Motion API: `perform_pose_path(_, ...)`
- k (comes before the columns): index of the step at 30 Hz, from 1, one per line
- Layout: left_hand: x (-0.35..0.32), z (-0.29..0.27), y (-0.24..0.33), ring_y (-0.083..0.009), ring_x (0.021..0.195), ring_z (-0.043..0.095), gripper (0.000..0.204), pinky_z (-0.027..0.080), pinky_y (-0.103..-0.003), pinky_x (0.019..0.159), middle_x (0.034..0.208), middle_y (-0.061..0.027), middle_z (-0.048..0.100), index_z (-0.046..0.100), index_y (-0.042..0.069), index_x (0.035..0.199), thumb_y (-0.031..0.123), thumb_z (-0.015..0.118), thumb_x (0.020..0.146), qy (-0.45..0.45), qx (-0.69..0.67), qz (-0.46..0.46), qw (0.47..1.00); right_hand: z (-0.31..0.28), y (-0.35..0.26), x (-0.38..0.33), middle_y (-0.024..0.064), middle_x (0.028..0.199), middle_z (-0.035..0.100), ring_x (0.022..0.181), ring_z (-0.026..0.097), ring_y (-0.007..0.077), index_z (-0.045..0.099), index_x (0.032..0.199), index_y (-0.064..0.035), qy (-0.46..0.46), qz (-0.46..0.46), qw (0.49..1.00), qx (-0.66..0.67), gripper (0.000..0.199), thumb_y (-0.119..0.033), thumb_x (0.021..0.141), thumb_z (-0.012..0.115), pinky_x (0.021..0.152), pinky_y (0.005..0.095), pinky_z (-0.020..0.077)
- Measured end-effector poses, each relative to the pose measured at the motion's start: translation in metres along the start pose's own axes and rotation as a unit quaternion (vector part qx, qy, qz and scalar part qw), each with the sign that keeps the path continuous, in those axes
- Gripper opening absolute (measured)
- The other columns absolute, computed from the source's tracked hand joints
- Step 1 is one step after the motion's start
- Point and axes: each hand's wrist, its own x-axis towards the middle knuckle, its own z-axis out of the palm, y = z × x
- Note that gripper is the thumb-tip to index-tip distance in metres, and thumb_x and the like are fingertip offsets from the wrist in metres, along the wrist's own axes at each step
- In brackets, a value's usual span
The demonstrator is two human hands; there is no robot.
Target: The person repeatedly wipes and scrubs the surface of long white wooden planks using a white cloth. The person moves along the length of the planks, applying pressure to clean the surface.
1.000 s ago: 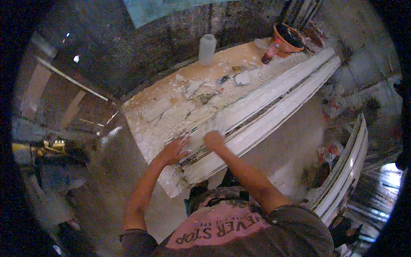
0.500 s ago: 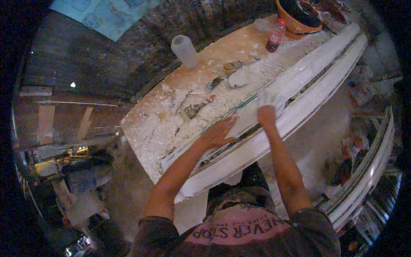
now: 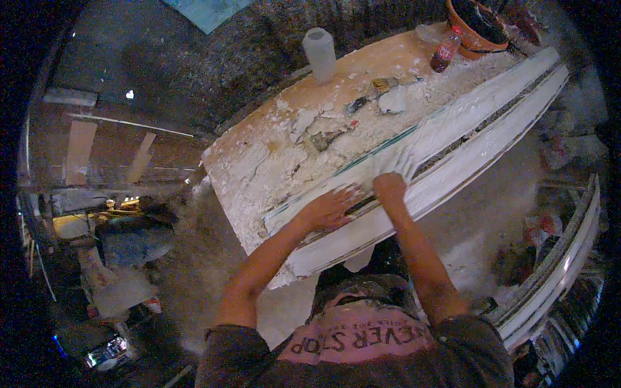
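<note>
A long, curved white plaster-like moulding [image 3: 466, 123] with dark grooves lies along the near edge of the table. Flat on its near left part rests my left hand [image 3: 328, 207], fingers stretched out and whitish at the tips. My right hand [image 3: 390, 187] is closed just to the right of it, over the moulding's upper band. A whitish streaked blur shows by its knuckles, and I cannot make out what the fingers hold. Beyond the hands, a thin green strip [image 3: 375, 150] runs along the moulding's far edge.
White residue coats the tabletop [image 3: 249, 161]. On it lie a brush [image 3: 385, 84] and scattered lumps. At the back stand a translucent cylinder [image 3: 320, 57], a bottle of red liquid [image 3: 446, 52] and an orange bucket [image 3: 479, 32]. Another curved moulding [image 3: 556, 278] is at the right.
My right hand has slid along the moulding toward its near left end, closer to my left hand. The view has shifted, so the table appears farther right.
</note>
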Motion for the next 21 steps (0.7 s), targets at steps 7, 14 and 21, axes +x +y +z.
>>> perform_pose_path(7,-0.197,0.026,0.015,-0.0367,0.155,0.024,0.071,0.027,-0.049,0.125,0.169,-0.0183,0.024,0.031,0.006,0.160,0.040,0.054,0.102,-0.067,0.002,-0.197,0.978,-0.018,-0.172,-0.101,0.0277,0.169,0.014,0.156,0.011,0.0467,0.023,0.161,0.0037,-0.081,-0.026,0.991,0.100,0.084,-0.049,0.102,0.050,0.126,0.0584,0.0018)
perform_pose_path(14,-0.285,0.039,0.019,-0.0370,0.156,0.022,0.066,0.022,-0.049,0.127,0.168,-0.0204,0.023,0.033,-0.001,0.157,0.034,0.052,0.104,0.127,0.017,-0.234,0.964,-0.037,-0.253,-0.172,0.0287,0.168,0.014,0.156,0.016,0.0427,0.020,0.161,0.0025,-0.132,-0.138,0.968,0.165,0.084,-0.053,0.104,0.045,0.127,0.0563,0.0055)
perform_pose_path(21,-0.236,0.034,-0.002,-0.0372,0.155,0.025,0.058,0.024,-0.050,0.125,0.167,-0.0191,0.028,0.038,0.003,0.156,0.029,0.048,0.105,0.202,0.060,-0.205,0.956,-0.038,-0.267,-0.183,0.0347,0.166,0.012,0.154,0.012,0.0519,0.023,0.159,0.0060,-0.201,-0.121,0.969,0.073,0.082,-0.053,0.106,0.041,0.125,0.0600,0.0045)
